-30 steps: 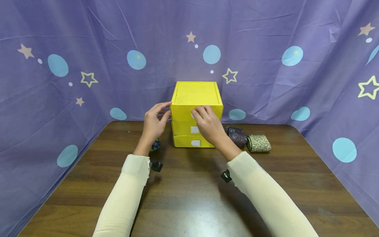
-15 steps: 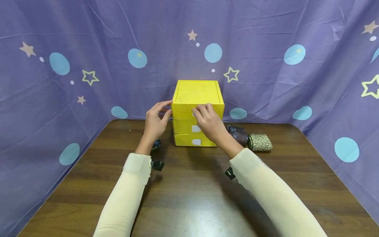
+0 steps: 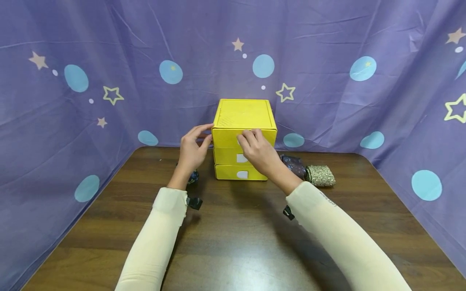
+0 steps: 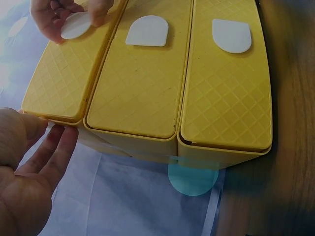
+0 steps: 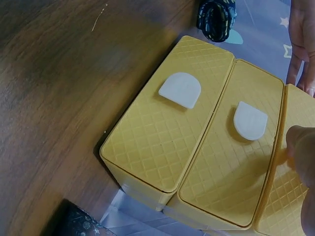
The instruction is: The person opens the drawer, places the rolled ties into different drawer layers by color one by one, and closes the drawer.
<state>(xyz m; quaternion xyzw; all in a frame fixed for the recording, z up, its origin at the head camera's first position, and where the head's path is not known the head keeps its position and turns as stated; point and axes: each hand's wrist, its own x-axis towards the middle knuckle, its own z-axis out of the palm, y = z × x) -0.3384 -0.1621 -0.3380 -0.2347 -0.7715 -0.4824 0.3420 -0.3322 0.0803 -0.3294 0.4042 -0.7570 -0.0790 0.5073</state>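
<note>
A yellow three-drawer unit (image 3: 244,113) stands at the back of the table, with white rounded handles on its drawer fronts. My right hand (image 3: 259,150) pinches the white handle (image 4: 76,25) of the top drawer (image 4: 59,78) between thumb and curled fingers. At the unit's upper left edge, my left hand (image 3: 192,152) rests its extended fingertips against the side, thumb apart from the other fingers. The middle drawer (image 5: 231,162) and bottom drawer (image 5: 162,132) appear closed. Whether the top drawer stands slightly out is hard to tell.
Right of the unit lie a dark patterned cloth roll (image 3: 293,166) and a beige-green patterned one (image 3: 320,176). A dark blue patterned roll (image 5: 216,20) sits to the left, partly hidden behind my left wrist in the head view. A purple curtain (image 3: 309,36) hangs behind the wooden table (image 3: 233,242).
The head view has shifted slightly, so the unit appears a little further right. Both hands keep their places on it.
</note>
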